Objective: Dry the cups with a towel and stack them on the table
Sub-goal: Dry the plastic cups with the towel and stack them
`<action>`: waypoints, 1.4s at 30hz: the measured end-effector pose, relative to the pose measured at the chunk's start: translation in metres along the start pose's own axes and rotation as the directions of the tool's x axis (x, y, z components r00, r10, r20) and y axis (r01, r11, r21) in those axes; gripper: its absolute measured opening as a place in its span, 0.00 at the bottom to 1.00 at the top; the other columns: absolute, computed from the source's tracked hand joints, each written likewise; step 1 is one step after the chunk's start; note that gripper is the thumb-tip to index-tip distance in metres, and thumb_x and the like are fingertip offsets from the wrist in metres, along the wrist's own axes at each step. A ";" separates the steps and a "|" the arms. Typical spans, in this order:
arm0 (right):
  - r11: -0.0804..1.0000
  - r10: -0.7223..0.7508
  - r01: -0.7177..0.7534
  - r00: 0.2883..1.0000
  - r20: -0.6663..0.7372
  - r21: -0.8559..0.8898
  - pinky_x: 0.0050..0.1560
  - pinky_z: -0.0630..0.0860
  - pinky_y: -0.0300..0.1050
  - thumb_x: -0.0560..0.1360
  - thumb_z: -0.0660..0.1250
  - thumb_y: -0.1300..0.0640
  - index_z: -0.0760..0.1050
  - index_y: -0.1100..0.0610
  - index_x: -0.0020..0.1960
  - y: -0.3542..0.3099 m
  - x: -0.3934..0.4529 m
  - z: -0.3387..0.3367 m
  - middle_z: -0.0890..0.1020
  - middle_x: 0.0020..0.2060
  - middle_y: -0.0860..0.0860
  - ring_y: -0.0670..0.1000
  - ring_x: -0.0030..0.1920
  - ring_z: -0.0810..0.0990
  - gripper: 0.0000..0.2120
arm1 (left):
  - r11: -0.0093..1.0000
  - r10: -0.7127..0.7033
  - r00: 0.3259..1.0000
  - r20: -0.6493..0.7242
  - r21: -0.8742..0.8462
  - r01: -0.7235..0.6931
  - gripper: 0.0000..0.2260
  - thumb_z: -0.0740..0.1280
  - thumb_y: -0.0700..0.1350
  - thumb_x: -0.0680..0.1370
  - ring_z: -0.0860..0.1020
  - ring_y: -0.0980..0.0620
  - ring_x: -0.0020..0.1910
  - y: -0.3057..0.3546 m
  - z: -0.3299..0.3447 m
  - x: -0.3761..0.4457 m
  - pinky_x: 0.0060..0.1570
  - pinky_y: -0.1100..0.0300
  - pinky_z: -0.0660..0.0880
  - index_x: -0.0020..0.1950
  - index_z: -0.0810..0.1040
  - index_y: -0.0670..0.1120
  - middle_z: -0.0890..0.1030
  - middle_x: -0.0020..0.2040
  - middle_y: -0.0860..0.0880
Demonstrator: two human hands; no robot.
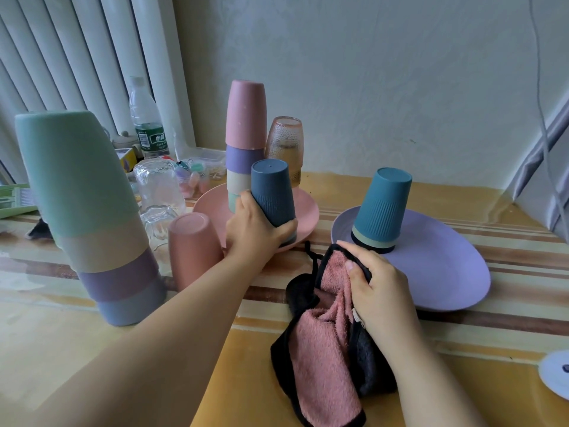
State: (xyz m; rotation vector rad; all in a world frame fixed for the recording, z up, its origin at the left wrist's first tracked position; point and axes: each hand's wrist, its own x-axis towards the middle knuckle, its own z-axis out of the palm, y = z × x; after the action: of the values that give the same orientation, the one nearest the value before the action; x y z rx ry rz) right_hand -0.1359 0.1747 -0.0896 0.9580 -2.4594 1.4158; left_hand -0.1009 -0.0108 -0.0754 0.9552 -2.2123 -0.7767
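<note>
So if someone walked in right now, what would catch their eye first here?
Probably the tall stack of upside-down cups at near left, green on top, standing on the striped table. Next the two hands: the left hand grips a dark blue cup on the pink plate, and the right hand holds a pink and black towel. A teal cup stack sits on the purple plate.

I am seeing a tall cup stack (92, 217) standing at the left of the surface (92, 349). A plate (304, 211) is sitting behind centre, carrying two stacks. Another plate (446, 266) is lying to the right, bearing one stack (380, 208). A towel (323, 334) is lying in front, between them.
</note>
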 end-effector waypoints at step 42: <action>0.823 0.004 0.011 1.000 -0.025 0.567 0.55 0.73 0.30 0.77 0.66 0.56 0.76 0.44 0.54 -0.043 -0.013 0.007 0.81 0.52 0.37 0.36 0.56 0.77 0.09 | 0.722 0.111 0.929 0.354 -0.670 0.169 0.27 0.78 0.54 0.62 0.82 0.55 0.50 -0.014 -0.046 -0.092 0.47 0.55 0.81 0.56 0.73 0.53 0.81 0.54 0.50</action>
State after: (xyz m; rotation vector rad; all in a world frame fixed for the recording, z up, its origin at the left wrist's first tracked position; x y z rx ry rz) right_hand -0.0990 0.1603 -0.0680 1.0194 -2.0292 2.2102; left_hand -0.0106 0.0401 -0.0825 0.4741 -1.9082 -1.7702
